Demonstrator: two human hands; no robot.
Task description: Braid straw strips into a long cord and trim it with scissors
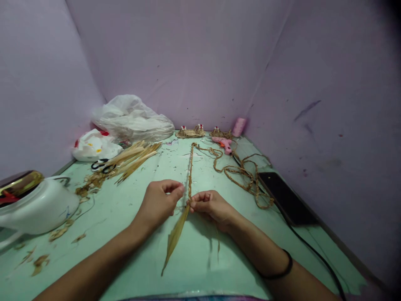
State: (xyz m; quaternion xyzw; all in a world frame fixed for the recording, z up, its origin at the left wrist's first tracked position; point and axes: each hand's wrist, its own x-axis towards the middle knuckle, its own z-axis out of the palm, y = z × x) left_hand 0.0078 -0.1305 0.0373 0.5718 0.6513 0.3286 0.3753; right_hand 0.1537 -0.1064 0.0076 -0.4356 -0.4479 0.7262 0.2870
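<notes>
My left hand (161,198) and my right hand (209,205) meet at the middle of a pale green table (131,251). Both pinch the near end of a braided straw rope (189,167) that runs straight away from me. Loose dried leaf strips (175,238) hang from the pinch toward me and lie flat on the table. Fingers of both hands are curled shut around the braid and strips. The finished rope loops in a tangle (244,175) to the right of the straight stretch.
A bundle of dried straw (131,161) and black scissors (102,165) lie left. Plastic bags (131,119) sit in the far corner. A white pot (34,205) stands at the left edge. A pink glue gun (224,144), small woven pieces (189,132) and a dark phone (286,196) with cable lie right.
</notes>
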